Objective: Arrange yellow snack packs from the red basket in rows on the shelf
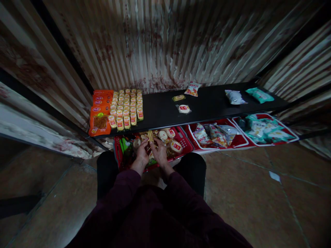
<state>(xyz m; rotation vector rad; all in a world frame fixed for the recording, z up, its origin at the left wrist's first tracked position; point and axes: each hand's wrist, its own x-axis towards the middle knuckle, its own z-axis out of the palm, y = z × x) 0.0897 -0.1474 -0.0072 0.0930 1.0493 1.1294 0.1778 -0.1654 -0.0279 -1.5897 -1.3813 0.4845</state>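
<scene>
Above a red plastic basket (pixel 188 144) of mixed wrapped snacks, my left hand (pixel 142 152) and my right hand (pixel 159 151) come together. Between their fingertips stands a small yellow wrapped snack (pixel 150 135), pinched from both sides; its print is too dim to read. Round white wrapped cakes (pixel 176 147) lie in the basket to the right of my right hand. A green packet (pixel 125 145) shows at the basket's left side. My palms hide some of the contents.
On the black shelf (pixel 157 112) stand rows of yellow wrapped snacks (pixel 126 108) beside orange packets (pixel 100 120). A round wrapped cake (pixel 184 109) and a few other bags lie farther right. Two more baskets, one with chip bags (pixel 214 134), one with teal packets (pixel 263 129), sit below the shelf.
</scene>
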